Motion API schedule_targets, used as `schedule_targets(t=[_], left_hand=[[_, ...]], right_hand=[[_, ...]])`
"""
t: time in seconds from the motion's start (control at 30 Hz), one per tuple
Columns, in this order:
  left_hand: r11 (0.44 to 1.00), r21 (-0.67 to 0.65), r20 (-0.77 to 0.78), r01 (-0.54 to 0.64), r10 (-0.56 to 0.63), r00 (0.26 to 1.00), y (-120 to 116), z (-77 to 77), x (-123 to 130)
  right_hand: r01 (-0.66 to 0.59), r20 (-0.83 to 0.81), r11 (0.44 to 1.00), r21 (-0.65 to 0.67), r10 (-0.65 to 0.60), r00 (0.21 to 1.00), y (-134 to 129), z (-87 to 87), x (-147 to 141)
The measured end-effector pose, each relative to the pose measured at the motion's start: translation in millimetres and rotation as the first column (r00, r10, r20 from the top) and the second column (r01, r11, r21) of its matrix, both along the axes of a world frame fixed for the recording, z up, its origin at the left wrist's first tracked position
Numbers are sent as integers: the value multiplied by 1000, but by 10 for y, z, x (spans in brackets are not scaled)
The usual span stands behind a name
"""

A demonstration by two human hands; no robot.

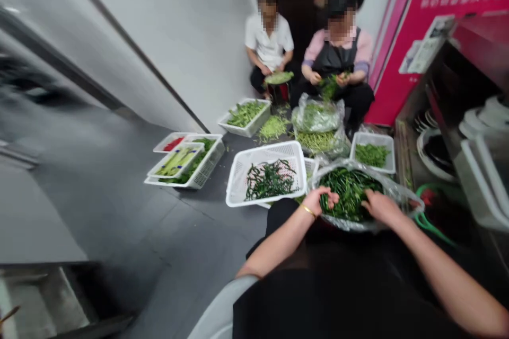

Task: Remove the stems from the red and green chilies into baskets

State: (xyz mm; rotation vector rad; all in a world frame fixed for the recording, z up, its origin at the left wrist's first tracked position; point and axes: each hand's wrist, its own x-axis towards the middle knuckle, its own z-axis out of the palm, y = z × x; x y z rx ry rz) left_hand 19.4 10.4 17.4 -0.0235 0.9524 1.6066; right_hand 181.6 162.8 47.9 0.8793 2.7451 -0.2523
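A clear plastic bag (392, 190) lies open in front of me, full of long, thin, dark green chili peppers (348, 188). Over its left side is my left hand (322, 200), a yellow bangle at the wrist and the fingers curled in; whatever they hold is too blurred to make out. My right hand (377, 205) reaches into the peppers from the right, its fingers closed on a green chili pepper. Left of the bag, a white plastic basket (234, 183) holds more such peppers (270, 180), spread over its bottom.
Two people (270, 37) sit opposite, handling greens. Between us stand a tray of cut green stalks (244, 114), bagged stalks (316, 140) and a small basket of greens (371, 154). Stacked baskets (207, 167) stand on the floor at left. A shelf with white dishes (487, 116) borders the right.
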Motion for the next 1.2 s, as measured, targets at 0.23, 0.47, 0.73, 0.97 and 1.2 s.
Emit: schedule_targets(t=[0.23,0.47,0.73,0.97,1.2], left_hand=[[997,9,-38,72,-72,997,-23,-8,-63],[999,30,-35,30,-29,999,-41,-69,-117],[994,-52,-60,100,-103,993,-42,-141,-65],[991,-68,-47,114,-117,992,-42,-172,-47],[991,-103,-73,83,-91,993,-77,-132,-75]], right_hand=[[116,256,982,-151,-75,964,120,-393,-71],[100,-9,975,-201,-103,995,84,-400,-133],[179,186,979,-97,-159,970,-96,-454,-95],[152,-6,967,-202,-157,988,51,-417,-225],[118,-193,851,-512,-248,949,509,-39,-341]])
